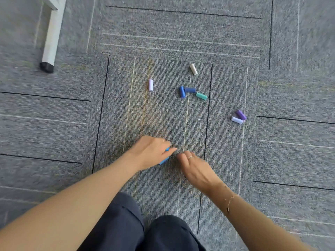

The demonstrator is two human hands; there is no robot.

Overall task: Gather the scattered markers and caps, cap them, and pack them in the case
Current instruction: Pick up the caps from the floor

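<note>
Several marker caps lie scattered on the grey carpet. A pale lilac cap [150, 85] lies at centre left and a white cap [193, 69] farther back. Two dark blue caps [182, 91] [190, 90] touch each other beside a teal cap [201, 96]. A purple cap [241, 114] and a light lavender cap [237, 120] lie together at the right. My left hand [152, 152] grips light blue pieces [164, 160], mostly hidden under its fingers. My right hand [194, 168] hovers close beside it, fingers curled; whether it holds anything is hidden. No case or marker bodies are in view.
A white table leg [52, 31] with a black foot [46, 67] stands at the back left. My knees in dark trousers [145, 232] fill the bottom centre. Carpet tiles [181, 29] stretch all around.
</note>
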